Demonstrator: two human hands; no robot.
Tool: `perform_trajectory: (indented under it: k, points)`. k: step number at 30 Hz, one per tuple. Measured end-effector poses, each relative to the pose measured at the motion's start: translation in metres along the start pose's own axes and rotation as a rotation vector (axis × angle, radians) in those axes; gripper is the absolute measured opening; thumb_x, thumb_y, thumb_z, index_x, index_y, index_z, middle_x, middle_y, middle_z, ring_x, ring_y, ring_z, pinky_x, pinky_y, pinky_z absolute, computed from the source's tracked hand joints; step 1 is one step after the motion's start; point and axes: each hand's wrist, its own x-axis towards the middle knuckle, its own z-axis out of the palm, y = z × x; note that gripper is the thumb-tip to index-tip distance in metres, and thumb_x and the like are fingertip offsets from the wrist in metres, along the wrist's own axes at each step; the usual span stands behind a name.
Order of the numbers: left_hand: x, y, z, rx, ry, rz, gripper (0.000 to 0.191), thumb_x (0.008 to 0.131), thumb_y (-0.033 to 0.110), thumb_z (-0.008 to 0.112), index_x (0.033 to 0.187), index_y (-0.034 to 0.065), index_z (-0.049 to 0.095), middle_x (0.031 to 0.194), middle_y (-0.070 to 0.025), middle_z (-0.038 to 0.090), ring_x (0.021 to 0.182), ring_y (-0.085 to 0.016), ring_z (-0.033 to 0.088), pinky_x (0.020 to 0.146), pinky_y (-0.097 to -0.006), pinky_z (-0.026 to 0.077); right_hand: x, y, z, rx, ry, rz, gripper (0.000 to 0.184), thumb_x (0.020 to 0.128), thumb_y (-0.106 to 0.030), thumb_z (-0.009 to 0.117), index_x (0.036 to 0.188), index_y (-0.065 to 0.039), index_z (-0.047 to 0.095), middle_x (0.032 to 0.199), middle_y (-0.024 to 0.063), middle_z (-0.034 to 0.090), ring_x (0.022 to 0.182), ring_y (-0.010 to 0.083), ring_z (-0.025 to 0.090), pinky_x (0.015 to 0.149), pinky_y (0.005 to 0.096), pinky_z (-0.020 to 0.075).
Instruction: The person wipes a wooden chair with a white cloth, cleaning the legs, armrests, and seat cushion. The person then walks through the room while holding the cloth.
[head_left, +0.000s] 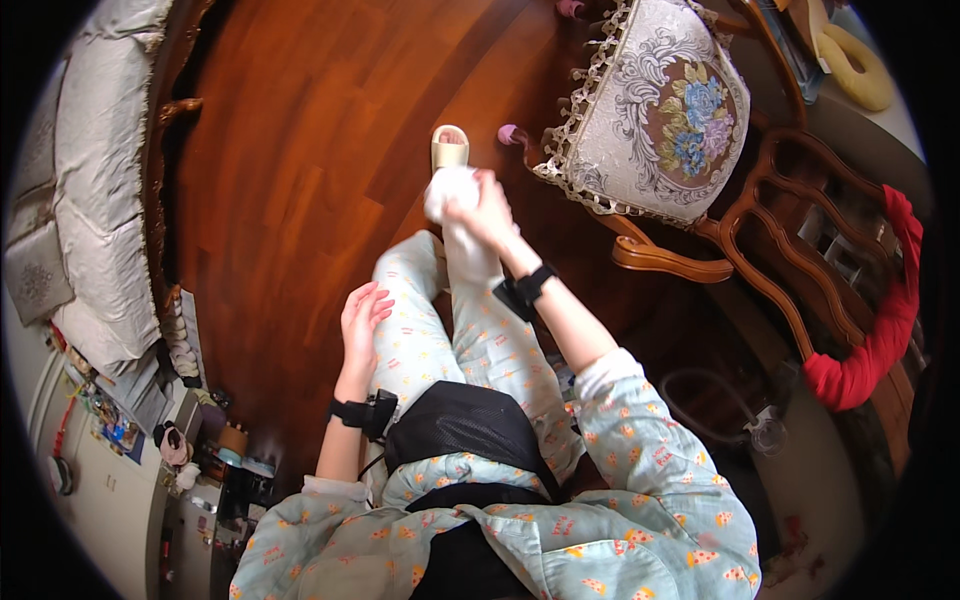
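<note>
A crumpled white cloth (452, 193) is bunched in my right hand (487, 217), and part of it hangs below the fingers over my leg. It is somewhat blurred. My left hand (363, 330) holds nothing; its fingers are loosely curled and apart beside my left thigh. Beyond the cloth, one foot in a cream open-toed slipper (450, 154) rests on the reddish wood floor (300, 165). The other foot is hidden. Pale green printed trousers (412, 322) cover both legs, and a black pouch (465, 420) lies across my lap.
At right stands a wooden chair (739, 232) with a floral seat cover (645, 135); a red cloth (862, 375) hangs on its back. A white-covered sofa (105, 172) lines the left side. Below it are a pale cabinet (112, 487) and shelves of small items. A clear hose (675, 390) curves at lower right.
</note>
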Motion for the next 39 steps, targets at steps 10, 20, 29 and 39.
perform_trajectory:
  k: [10,20,29,39]
  points:
    - [0.048,0.018,0.017,0.336,-0.137,-0.147,0.028,0.093,0.018,0.052,0.114,0.0000,0.053,0.095,-0.0091,0.063,0.083,-0.014,0.061,0.076,-0.0236,0.046,0.197,0.085,0.015,-1.704,0.283,0.004,0.037,0.084,-0.017,0.049,0.117,-0.002,0.060,0.131,0.0210,0.048,0.096,0.0362,0.058,0.076,0.0422,0.0459]
    - [0.085,0.055,0.006,0.364,-0.127,-0.168,0.028,0.089,0.015,0.056,0.113,-0.0010,0.054,0.095,-0.0088,0.062,0.083,-0.012,0.059,0.076,-0.0240,0.045,0.204,0.104,0.025,-0.928,-0.052,0.183,0.033,0.081,-0.025,0.056,0.101,-0.002,0.068,0.109,0.0182,0.063,0.088,0.0261,0.065,0.072,0.0319,0.0521]
    - [0.092,0.075,0.007,0.373,-0.173,-0.180,0.027,0.090,0.015,0.056,0.113,0.0004,0.054,0.095,-0.0101,0.063,0.085,-0.013,0.061,0.076,-0.0243,0.045,0.237,0.092,-0.036,-0.806,-0.170,0.349,0.041,0.071,-0.033,0.069,0.094,0.001,0.069,0.105,0.0180,0.065,0.096,0.0286,0.064,0.081,0.0361,0.0500]
    - [0.127,0.170,0.033,0.387,-0.418,0.017,0.037,0.087,0.019,0.064,0.117,0.0005,0.053,0.098,-0.0101,0.062,0.091,-0.015,0.060,0.082,-0.0282,0.047,0.197,-0.072,-0.091,0.439,-0.223,0.264,0.105,0.064,-0.028,0.078,0.143,0.004,0.016,0.136,0.0219,0.040,0.125,0.0275,0.042,0.102,0.0359,0.0367]
